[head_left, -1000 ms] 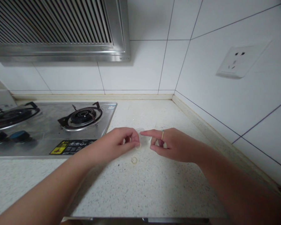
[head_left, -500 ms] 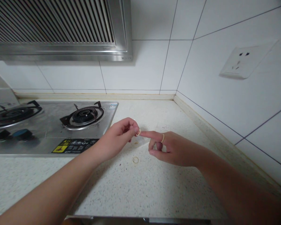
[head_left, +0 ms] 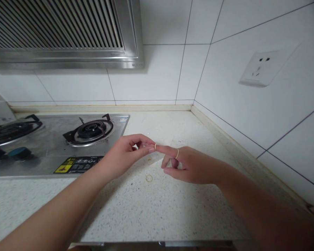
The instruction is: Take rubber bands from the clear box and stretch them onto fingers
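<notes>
Over the speckled countertop [head_left: 157,209], my left hand [head_left: 128,150] pinches a small pale-yellow rubber band [head_left: 155,147] between thumb and fingertips. That band is around the tip of the outstretched index finger of my right hand [head_left: 193,164]. A second pale-yellow band [head_left: 177,153] circles the same finger near its base. The other fingers of my right hand are bent and grip nothing. Below the hands, a thin yellowish band [head_left: 149,178] lies flat on the counter. Another small yellowish piece [head_left: 149,159] lies just behind it, partly in shadow.
A steel gas stove [head_left: 47,160] with black burners is on the left, under a range hood [head_left: 131,62]. White tiled walls meet at the back right corner. A wall socket [head_left: 260,68] sits on the right wall.
The pinched band has gone from just off the right index fingertip to around it. My hands have come closer together, and the view has shifted slightly right.
</notes>
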`<state>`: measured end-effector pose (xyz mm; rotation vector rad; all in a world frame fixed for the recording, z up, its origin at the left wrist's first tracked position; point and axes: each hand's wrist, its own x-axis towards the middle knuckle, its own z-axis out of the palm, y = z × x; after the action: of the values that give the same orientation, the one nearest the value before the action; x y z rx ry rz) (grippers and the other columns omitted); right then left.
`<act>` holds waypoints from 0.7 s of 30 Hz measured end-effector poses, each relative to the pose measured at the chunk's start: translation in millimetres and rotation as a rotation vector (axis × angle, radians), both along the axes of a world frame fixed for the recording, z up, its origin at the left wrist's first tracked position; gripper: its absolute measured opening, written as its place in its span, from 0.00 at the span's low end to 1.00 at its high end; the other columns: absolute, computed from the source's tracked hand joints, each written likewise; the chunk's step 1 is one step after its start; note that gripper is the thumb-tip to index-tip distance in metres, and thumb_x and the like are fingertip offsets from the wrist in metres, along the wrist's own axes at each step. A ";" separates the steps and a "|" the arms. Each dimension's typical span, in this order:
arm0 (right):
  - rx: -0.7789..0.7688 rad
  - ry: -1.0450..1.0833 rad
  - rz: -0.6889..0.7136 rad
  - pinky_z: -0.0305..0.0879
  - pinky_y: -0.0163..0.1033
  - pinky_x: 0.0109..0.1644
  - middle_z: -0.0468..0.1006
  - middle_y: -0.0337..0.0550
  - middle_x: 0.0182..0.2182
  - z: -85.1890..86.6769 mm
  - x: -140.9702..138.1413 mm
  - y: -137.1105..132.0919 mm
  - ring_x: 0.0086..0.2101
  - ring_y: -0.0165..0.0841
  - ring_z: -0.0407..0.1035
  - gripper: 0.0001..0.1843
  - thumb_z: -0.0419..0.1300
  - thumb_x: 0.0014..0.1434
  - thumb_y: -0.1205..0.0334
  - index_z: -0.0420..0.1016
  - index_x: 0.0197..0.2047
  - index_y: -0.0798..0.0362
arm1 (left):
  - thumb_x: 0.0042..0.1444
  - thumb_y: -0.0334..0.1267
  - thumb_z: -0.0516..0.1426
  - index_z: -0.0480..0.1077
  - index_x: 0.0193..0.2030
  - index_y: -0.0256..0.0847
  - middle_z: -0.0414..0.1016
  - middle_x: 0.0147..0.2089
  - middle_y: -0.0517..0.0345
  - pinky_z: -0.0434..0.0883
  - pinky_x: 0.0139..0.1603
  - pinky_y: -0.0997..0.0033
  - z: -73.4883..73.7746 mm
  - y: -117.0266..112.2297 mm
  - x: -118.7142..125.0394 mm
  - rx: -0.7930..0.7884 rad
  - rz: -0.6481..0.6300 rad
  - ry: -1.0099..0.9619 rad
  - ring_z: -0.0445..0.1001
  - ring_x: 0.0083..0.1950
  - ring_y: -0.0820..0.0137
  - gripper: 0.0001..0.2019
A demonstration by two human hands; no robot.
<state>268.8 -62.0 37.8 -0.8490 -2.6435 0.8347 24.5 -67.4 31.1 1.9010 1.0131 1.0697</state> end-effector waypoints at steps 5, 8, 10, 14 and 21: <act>-0.006 0.002 0.013 0.63 0.32 0.33 0.83 0.41 0.42 -2.8 -2.1 -1.2 0.29 0.27 0.74 0.35 0.59 0.63 0.65 0.56 0.71 0.48 | 0.58 0.38 0.66 0.79 0.44 0.39 0.82 0.39 0.54 0.72 0.41 0.68 -3.6 -1.9 5.3 -0.065 -0.058 -0.058 0.77 0.39 0.67 0.09; 0.024 -0.033 0.030 0.61 0.32 0.32 0.83 0.41 0.37 -5.7 -5.0 -2.6 0.26 0.27 0.72 0.25 0.60 0.62 0.62 0.68 0.62 0.52 | 0.58 0.35 0.65 0.80 0.46 0.39 0.83 0.41 0.54 0.73 0.43 0.67 -6.8 -4.8 11.6 -0.117 -0.137 -0.080 0.78 0.40 0.66 0.09; 0.098 -0.089 0.040 0.59 0.34 0.31 0.80 0.39 0.29 -7.3 -7.4 -4.1 0.24 0.28 0.69 0.15 0.61 0.62 0.60 0.75 0.52 0.54 | 0.58 0.33 0.65 0.81 0.47 0.40 0.83 0.40 0.54 0.73 0.43 0.66 -8.6 -7.0 16.8 -0.113 -0.206 -0.062 0.78 0.40 0.66 0.10; 0.220 -0.096 0.083 0.59 0.35 0.34 0.78 0.40 0.31 -8.7 -10.9 -6.0 0.28 0.30 0.68 0.12 0.60 0.63 0.60 0.77 0.49 0.53 | 0.56 0.34 0.68 0.80 0.52 0.42 0.82 0.39 0.53 0.71 0.44 0.65 -9.8 -10.2 24.7 0.068 -0.250 0.029 0.77 0.42 0.65 0.15; 0.223 -0.119 0.046 0.57 0.34 0.32 0.79 0.36 0.28 -8.5 -5.9 -0.4 0.23 0.28 0.66 0.32 0.59 0.64 0.61 0.60 0.70 0.47 | 0.55 0.34 0.68 0.79 0.46 0.39 0.82 0.41 0.55 0.71 0.41 0.68 -0.2 -12.0 14.2 0.150 -0.077 0.146 0.77 0.42 0.65 0.11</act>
<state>262.9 -62.4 29.3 -0.8058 -2.8014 0.5000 38.7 -79.4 30.9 2.1485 0.9537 0.9983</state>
